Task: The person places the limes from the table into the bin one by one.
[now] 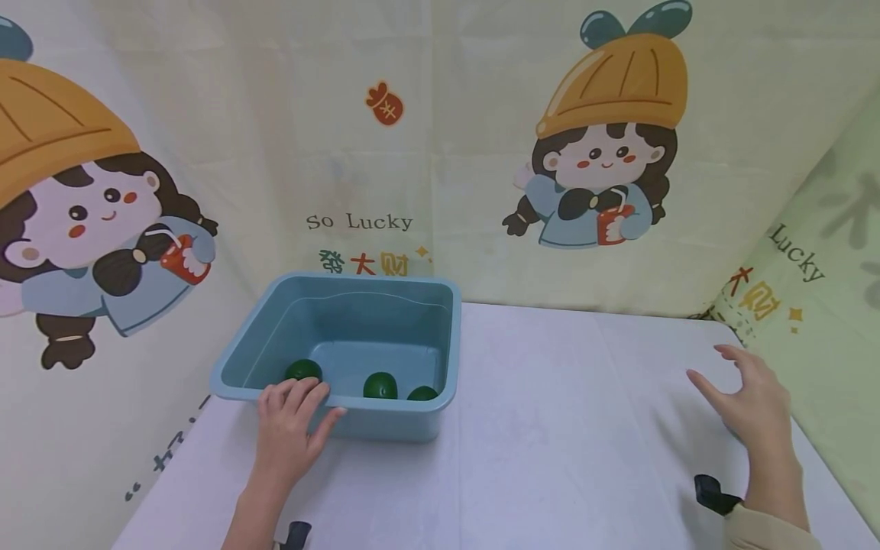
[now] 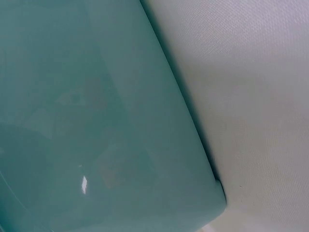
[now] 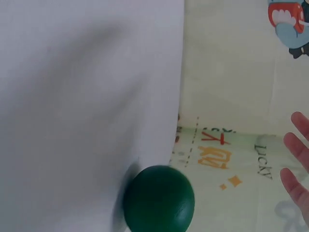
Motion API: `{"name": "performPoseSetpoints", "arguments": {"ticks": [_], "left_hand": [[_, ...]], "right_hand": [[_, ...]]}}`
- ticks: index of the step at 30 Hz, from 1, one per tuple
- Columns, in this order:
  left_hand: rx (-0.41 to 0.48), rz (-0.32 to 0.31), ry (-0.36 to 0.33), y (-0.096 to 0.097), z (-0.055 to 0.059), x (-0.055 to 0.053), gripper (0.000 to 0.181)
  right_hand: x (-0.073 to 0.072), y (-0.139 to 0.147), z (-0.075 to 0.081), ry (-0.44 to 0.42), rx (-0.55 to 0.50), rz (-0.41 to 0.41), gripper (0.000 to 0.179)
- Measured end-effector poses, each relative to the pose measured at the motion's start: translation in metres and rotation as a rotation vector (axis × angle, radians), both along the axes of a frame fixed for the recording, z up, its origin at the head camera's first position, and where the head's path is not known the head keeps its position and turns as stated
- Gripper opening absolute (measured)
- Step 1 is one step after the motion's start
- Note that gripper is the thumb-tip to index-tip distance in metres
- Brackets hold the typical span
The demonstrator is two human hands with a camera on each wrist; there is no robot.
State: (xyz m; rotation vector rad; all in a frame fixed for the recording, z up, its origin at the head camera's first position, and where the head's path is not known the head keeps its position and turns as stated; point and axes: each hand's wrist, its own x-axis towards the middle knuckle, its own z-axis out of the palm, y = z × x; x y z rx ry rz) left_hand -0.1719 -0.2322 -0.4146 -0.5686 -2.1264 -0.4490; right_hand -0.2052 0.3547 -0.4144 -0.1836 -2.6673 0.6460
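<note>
A blue-grey plastic bin (image 1: 385,424) stands on the left side of the table. My left hand (image 1: 285,435) grips its near rim, fingers over the edge and thumb along the outer front. Just past those fingertips sits a glossy dark green ball-like fruit (image 1: 303,370) inside the bin; a second green fruit (image 1: 380,385) and a third one (image 1: 422,393) lie along the near wall. At the table's right, my right hand (image 1: 752,405) is raised with fingers and thumb spread, holding nothing. Another green fruit (image 3: 159,199) lies close to it, mostly hidden behind the hand in the head view.
A white cloth covers the table (image 1: 536,428). Behind it hangs a cream backdrop (image 1: 474,176) with printed cartoon figures and lettering. A pale green cloth (image 1: 839,351) borders the right edge. The bin's smooth outer wall (image 2: 111,121) fills much of the left wrist view.
</note>
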Motion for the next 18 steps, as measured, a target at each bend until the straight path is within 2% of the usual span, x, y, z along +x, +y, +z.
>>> {"name": "performPoseSetpoints", "arguments": {"ticks": [6, 14, 18], "left_hand": [[0.005, -0.004, 0.009, 0.0, 0.0, -0.001, 0.051], [-0.002, 0.011, -0.014, 0.0, -0.003, 0.002, 0.051], [0.007, 0.013, 0.004, 0.001, -0.004, 0.002, 0.051]], "right_hand": [[0.007, 0.012, -0.007, 0.014, -0.009, -0.049, 0.065], [0.015, 0.028, -0.013, -0.131, 0.024, -0.139, 0.076], [0.019, 0.037, -0.018, -0.187, 0.04, -0.184, 0.078]]}}
